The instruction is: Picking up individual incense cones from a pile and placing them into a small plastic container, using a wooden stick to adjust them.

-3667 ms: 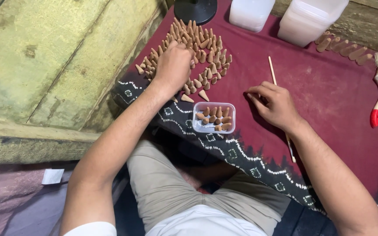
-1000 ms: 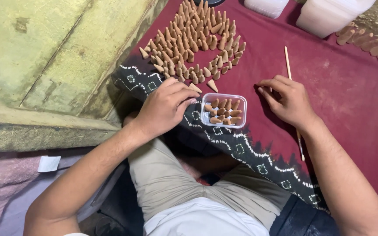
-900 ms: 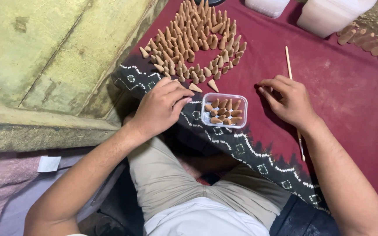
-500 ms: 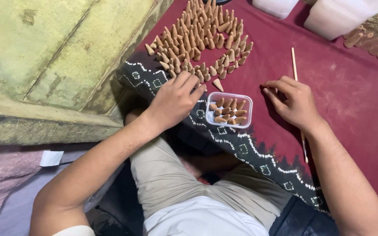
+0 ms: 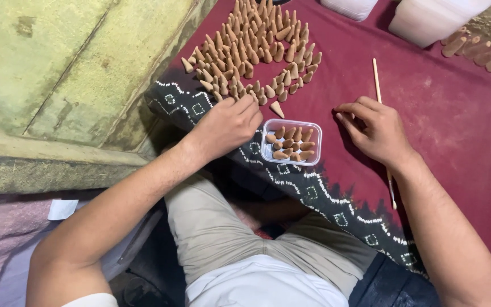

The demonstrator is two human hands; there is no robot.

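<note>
Left hand reaches the near edge of the standing cones, fingers narrowed; contents unclear. Right hand rests loosely curled, empty, beside the stick. Risk: a knuckle brushing toppled cones beside the small box.

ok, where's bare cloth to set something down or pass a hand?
Bare maroon cloth lies between the wooden stick and the cones at the far right. A smaller gap lies between the cone cluster and the stick. It is crowded between the left hand and the small clear tub.
</note>
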